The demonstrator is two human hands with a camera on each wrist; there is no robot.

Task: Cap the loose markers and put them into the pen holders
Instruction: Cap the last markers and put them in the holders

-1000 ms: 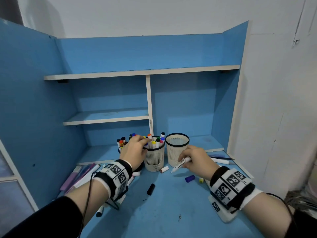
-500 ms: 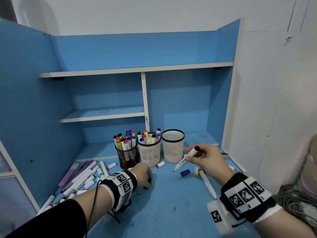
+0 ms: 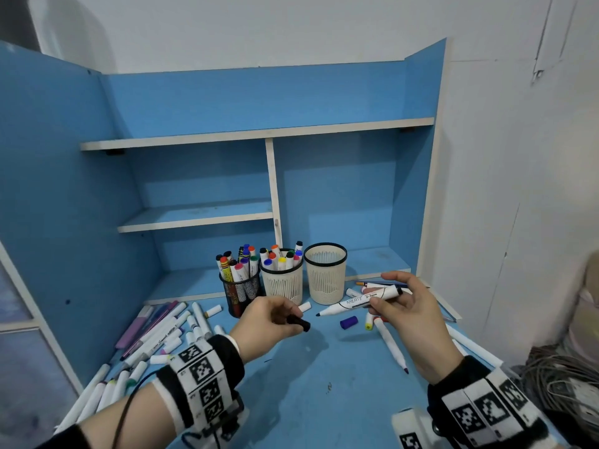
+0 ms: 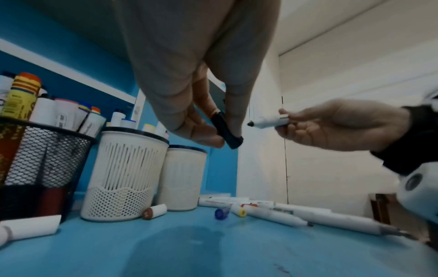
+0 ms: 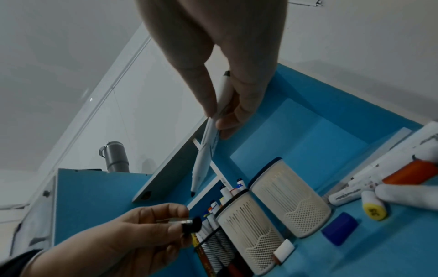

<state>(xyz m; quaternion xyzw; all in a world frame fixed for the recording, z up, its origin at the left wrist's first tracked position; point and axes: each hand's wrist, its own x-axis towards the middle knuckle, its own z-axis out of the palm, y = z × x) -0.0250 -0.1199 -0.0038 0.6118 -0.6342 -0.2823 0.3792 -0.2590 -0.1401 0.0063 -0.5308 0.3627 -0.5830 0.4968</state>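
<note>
Marker in right hand, cap (black) left.

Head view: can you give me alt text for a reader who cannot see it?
Above a blue desk, the left hand pinches a black cap and the right hand holds an uncapped white marker, tip toward the cap. Behind stand three pen holders; the right one looks empty.

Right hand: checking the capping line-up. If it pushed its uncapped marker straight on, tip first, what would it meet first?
Probably the black cap pinched in the left hand; depth alignment is unclear.
</note>
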